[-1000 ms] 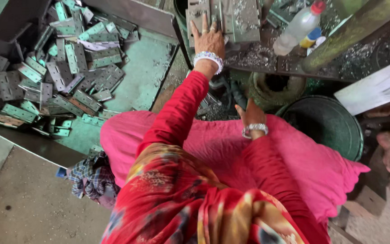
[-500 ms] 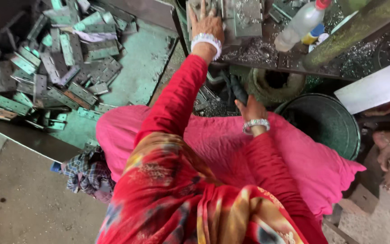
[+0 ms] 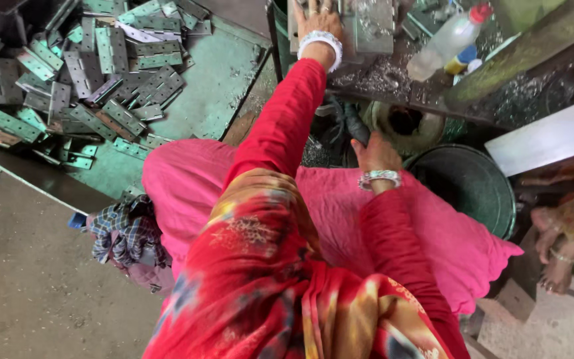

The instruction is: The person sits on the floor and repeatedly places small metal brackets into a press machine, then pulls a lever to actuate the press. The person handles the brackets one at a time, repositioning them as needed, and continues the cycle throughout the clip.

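green floor plate [image 3: 224,80]: heap of metal hinges [image 3: 88,73]; workbench [image 3: 393,83]: plastic bottle [image 3: 443,43].

A single head camera looked steeply down over the person's own chest and lap, close enough that red sleeves and pink cloth [image 3: 433,233] filled the lower middle. It faced forward to the bench [image 3: 393,80] at the top edge, where the left hand [image 3: 317,16] lay partly cut off by the frame. The right hand [image 3: 375,154] sat nearer, below the bench edge. Left of both hands, the view took in a pile of hinges [image 3: 88,73].
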